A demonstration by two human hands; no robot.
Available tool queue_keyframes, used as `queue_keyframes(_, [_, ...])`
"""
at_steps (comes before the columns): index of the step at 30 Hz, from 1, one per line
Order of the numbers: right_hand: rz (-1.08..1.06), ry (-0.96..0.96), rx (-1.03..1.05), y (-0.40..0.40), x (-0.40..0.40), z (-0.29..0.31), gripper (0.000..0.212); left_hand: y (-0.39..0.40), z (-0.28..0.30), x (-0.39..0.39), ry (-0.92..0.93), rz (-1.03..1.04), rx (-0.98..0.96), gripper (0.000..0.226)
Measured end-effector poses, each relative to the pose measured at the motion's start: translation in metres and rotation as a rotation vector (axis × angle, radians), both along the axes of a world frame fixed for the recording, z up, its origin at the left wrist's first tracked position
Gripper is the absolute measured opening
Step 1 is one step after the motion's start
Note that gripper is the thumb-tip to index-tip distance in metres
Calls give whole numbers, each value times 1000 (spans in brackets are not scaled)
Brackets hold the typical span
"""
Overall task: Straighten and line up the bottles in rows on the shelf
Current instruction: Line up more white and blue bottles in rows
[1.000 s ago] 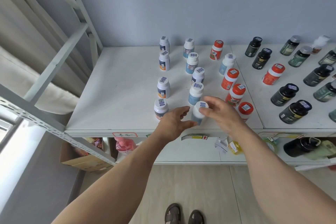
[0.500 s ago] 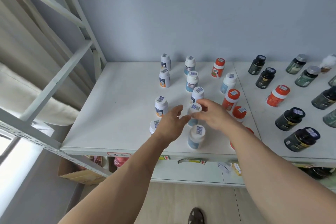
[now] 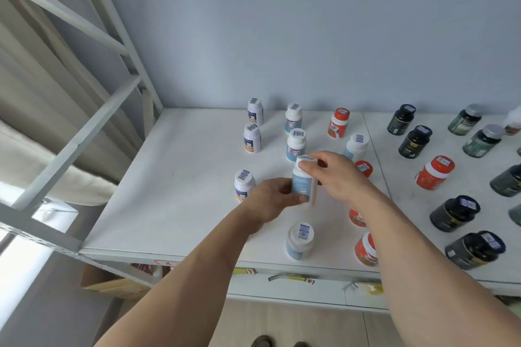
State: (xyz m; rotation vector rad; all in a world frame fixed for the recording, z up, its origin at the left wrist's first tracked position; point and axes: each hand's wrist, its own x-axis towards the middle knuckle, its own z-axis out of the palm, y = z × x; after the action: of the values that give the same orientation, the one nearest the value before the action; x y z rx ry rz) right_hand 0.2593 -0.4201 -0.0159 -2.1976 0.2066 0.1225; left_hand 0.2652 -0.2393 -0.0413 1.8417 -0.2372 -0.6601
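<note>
A white bottle with a blue label (image 3: 302, 180) is lifted above the white shelf (image 3: 174, 183), held by both hands. My left hand (image 3: 270, 200) grips its lower body. My right hand (image 3: 335, 175) pinches its cap. Around them stand several white bottles: one at the front (image 3: 299, 239), one to the left (image 3: 244, 184), and others in rows toward the back (image 3: 296, 144). Orange-capped bottles (image 3: 338, 122) stand to the right, some partly hidden behind my right forearm.
Dark bottles (image 3: 454, 217) and an orange bottle (image 3: 434, 172) fill the right shelf panel. A blue-grey wall closes the back. The white shelf frame (image 3: 93, 118) rises at the left. A lower shelf with labels lies under the front edge (image 3: 282, 265).
Both hands moved from the front bottle to the one behind it, closed on it and raised it off the shelf. The camera view tilted upward.
</note>
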Motion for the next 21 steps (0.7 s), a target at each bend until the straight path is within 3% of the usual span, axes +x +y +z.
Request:
queue_keyframes(7, [-57,6,-10,4,7,8,41,4,8,10,142,-31,-106,24])
queue_keyframes(13, [-55,8,-1,7,8,9,39,7,6,13,126,-25,-62,33])
queue_keyframes(21, [-27,11,60,11,-8,3,40,9,10,20,-160,-120,296,37])
